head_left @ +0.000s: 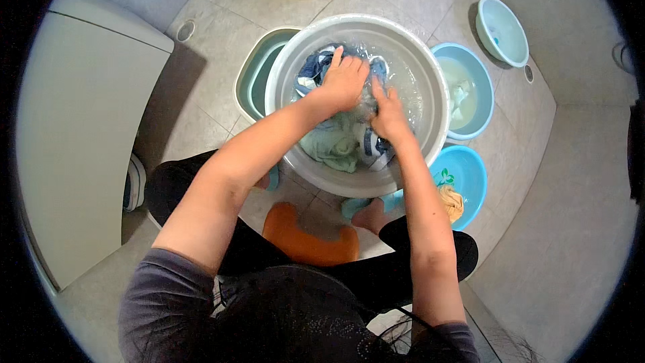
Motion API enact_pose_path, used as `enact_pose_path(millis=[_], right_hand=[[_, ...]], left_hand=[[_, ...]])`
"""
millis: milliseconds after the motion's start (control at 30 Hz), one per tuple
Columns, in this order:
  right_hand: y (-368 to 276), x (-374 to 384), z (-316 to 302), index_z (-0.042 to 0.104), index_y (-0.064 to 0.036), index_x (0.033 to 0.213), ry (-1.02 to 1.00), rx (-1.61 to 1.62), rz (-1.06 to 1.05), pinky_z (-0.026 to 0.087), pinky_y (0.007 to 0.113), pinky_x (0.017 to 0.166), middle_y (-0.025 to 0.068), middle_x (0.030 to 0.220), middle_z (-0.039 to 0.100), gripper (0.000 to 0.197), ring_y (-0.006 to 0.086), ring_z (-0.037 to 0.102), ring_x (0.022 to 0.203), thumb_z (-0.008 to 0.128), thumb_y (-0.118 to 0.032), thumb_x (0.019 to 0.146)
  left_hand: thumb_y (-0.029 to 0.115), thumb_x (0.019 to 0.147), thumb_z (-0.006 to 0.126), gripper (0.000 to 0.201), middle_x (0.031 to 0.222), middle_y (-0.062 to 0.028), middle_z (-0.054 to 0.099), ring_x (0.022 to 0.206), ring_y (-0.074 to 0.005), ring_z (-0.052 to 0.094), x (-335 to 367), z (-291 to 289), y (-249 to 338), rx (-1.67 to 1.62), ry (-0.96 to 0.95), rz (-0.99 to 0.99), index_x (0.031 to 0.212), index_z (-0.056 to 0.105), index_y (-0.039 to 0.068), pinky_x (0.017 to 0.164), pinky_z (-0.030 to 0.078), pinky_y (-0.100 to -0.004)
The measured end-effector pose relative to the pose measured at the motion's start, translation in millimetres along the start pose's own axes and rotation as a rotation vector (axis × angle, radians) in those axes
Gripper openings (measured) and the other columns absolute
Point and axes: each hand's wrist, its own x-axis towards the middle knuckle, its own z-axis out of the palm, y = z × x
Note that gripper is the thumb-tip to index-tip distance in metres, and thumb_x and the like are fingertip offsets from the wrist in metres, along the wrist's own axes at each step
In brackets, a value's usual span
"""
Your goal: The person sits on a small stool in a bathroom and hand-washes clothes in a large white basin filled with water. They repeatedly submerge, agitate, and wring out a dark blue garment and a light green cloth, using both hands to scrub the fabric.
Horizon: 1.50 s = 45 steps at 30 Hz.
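Note:
A large whitish-grey basin (437, 128) of water stands in front of me with wet laundry in it. At its far side my left hand (346, 82) is closed on a dark blue and white garment (312, 67). Just right of it, my right hand (390, 113) has its fingers bent round part of the same wet cloth. Splashing water partly hides its fingertips. A pale green cloth (330, 144) lies in the water at the near left. Beside it, under my right wrist, is a blue-and-white striped piece of cloth (374, 148).
A blue basin of cloudy water (485, 104) holds a pale cloth; another blue basin (478, 175) holds a tan cloth (451, 203). A light blue basin (504, 30) sits far right. Left are a green tub (248, 74) and a cabinet (80, 114). An orange stool (309, 245) is beneath me.

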Motion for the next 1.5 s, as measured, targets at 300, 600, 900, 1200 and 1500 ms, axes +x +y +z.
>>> enact_pose_path(millis=[300,600,900,1200,1500], right_hand=[[9.9,42.5,-86.0,0.056,-0.0014,0.093,-0.156,0.721,0.189,0.044,0.025,0.075,0.0074,0.088,0.061,0.028,0.015,0.058,0.083,0.058,0.004,0.065],[2.1,11.5,-68.7,0.056,-0.0058,0.102,-0.076,0.082,0.109,0.041,0.038,0.084,0.0171,0.102,0.055,0.033,0.0327,0.052,0.097,0.064,-0.013,0.071],[18.0,17.3,-69.1,0.06,-0.0122,0.089,-0.035,0.004,0.091,0.045,0.044,0.066,0.018,0.08,0.06,0.025,0.0356,0.057,0.074,0.053,-0.004,0.066],[-7.9,71.1,-92.0,0.061,-0.0084,0.088,0.199,-0.011,-0.199,0.043,0.042,0.071,0.0169,0.079,0.057,0.023,0.0334,0.052,0.077,0.052,-0.005,0.067],[-25.7,53.2,5.6,0.052,-0.0099,0.109,0.136,-0.139,-0.06,0.041,0.042,0.078,0.0141,0.101,0.052,0.036,0.0319,0.048,0.094,0.059,-0.022,0.075]], left_hand=[[0.061,0.071,0.053,0.059,0.082,-0.0181,0.061,0.084,-0.0328,0.058,-26.8,-51.6,-9.0,-0.469,-0.485,0.014,0.095,0.058,0.009,0.074,0.042,-0.0388],[0.041,0.079,0.054,0.039,0.082,-0.0164,0.061,0.082,-0.0265,0.058,-46.6,-24.2,-21.4,-0.81,-0.536,0.05,0.082,0.06,0.003,0.085,0.039,-0.0312],[0.062,0.083,0.028,0.075,0.11,-0.0272,0.051,0.117,-0.0343,0.037,-61.2,-64.3,0.8,-0.886,-0.763,-0.073,0.111,0.048,-0.005,0.102,0.02,-0.0372],[0.041,0.073,0.049,0.041,0.09,-0.0281,0.056,0.083,-0.0414,0.055,-60.7,-40.5,16.0,-0.654,-0.661,0.247,0.093,0.058,0.007,0.074,0.043,-0.0435],[0.033,0.064,0.058,0.031,0.095,-0.0183,0.05,0.08,-0.0348,0.054,-80.0,-32.9,20.0,-0.559,-0.387,0.303,0.076,0.063,0.004,0.071,0.043,-0.0414]])
